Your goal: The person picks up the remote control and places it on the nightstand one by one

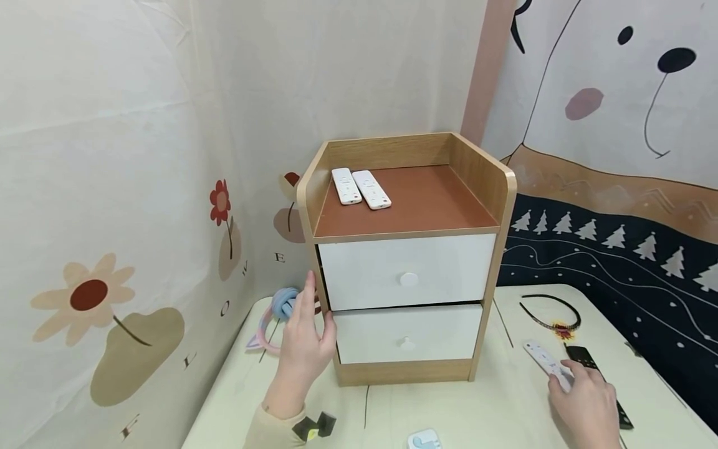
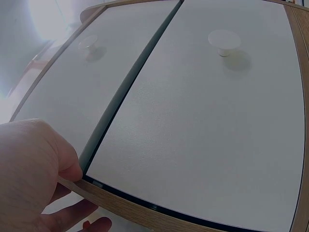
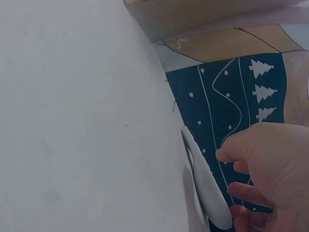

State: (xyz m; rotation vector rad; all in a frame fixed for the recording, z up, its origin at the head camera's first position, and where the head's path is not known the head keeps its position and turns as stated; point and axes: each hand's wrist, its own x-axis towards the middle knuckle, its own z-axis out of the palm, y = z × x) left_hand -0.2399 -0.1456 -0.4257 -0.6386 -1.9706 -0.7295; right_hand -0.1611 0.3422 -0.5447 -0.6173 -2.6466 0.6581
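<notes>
Nearest the camera, the right hand (image 1: pixel 589 402) reaches over the near end of a white remote (image 1: pixel 538 355), its fingers bent; whether they grip it I cannot tell. The remote lies toward the right side of the pale table (image 1: pixel 482 411), to the right of the cabinet (image 1: pixel 404 373). Just beside it, a black remote (image 1: pixel 580 357) runs partly under the hand, and beyond these is a dark headband (image 1: pixel 563 330) with a small yellow and red ornament.

The left hand (image 1: pixel 305 349) touches the cabinet's left side, fingers straight and pointing up, the thumb bent to the front edge. A dark gap shows along the left and lower edges of the upper drawer (image 1: pixel 370 274); the lower drawer (image 1: pixel 370 340) is below it, and each has a round white knob. Two more remotes (image 1: pixel 346 186), both white, lie side by side near the left of the brown top.

Behind the left hand are a blue knotted ball (image 1: pixel 285 304) and a pink ring (image 1: pixel 265 332), both partly hidden. A white case (image 1: pixel 424 439) is cut off by the lower edge of the head view. Printed cloth (image 1: pixel 594 125) hangs behind.
</notes>
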